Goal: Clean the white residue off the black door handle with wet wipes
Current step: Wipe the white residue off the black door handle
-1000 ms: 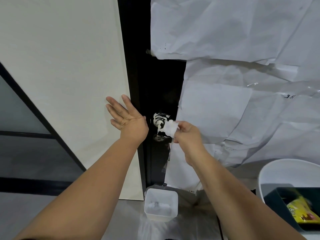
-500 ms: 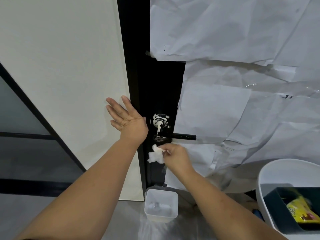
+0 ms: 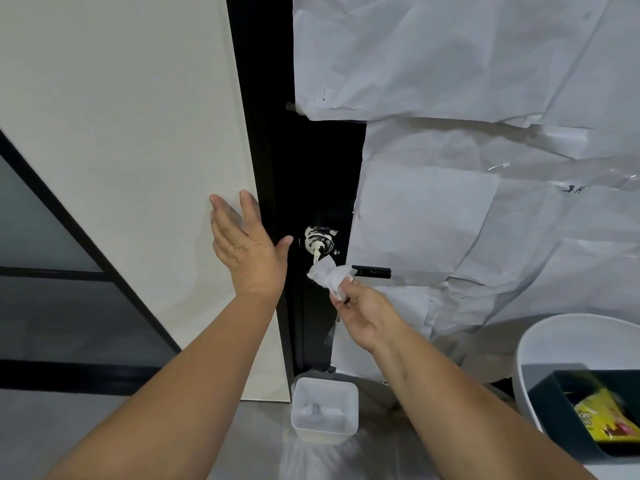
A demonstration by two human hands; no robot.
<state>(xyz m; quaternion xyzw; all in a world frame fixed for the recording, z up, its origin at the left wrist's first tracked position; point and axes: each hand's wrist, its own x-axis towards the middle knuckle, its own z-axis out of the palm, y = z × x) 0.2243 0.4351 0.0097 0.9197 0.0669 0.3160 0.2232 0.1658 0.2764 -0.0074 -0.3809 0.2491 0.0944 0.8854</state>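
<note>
My right hand pinches the wet wipe against the door handle. White residue remains on the rose above; wipe upward, firmly. My left hand, fingers spread, braces the door frame.

Two hands: left hand, right hand. One wet wipe, one door handle, one white tub, one round bin, one dark box.

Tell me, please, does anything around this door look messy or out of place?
Yes: thick white residue smears the round base of the black door handle. The right hand holds a wet wipe just below it.
</note>
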